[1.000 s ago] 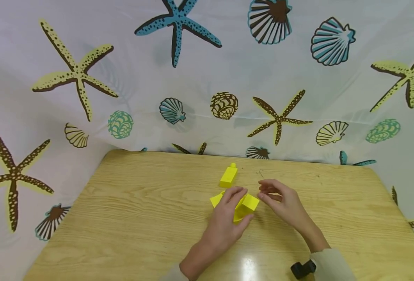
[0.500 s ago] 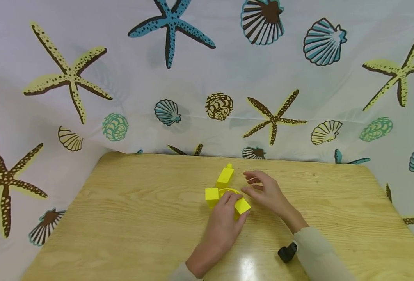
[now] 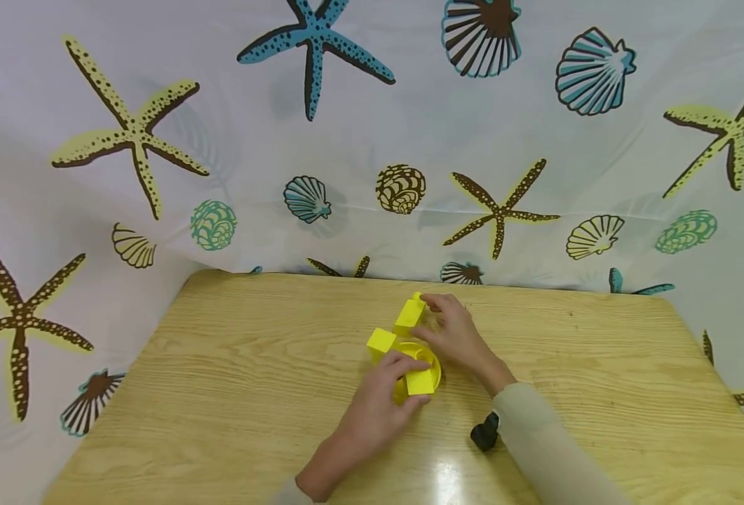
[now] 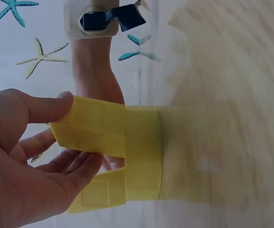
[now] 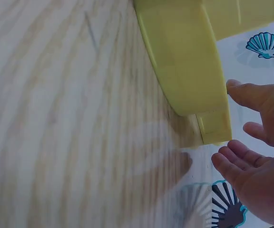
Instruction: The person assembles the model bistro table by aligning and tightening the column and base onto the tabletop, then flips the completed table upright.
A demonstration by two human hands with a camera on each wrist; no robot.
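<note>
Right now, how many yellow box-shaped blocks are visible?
3: a pinched block in the left hand, an outer block farther left, a knobbed block beside the right hand. Hands may hide others.

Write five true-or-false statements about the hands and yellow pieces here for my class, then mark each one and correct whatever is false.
1. The left hand pinches an upright block on the round base. True.
2. The loose block has a knob at its far end. True.
3. The loose block lies nearer the person than the round base. False: it lies beyond the round base.
4. The right hand is beside the loose block. True.
5. The black device is worn on the left arm. False: it is on the right arm.
</note>
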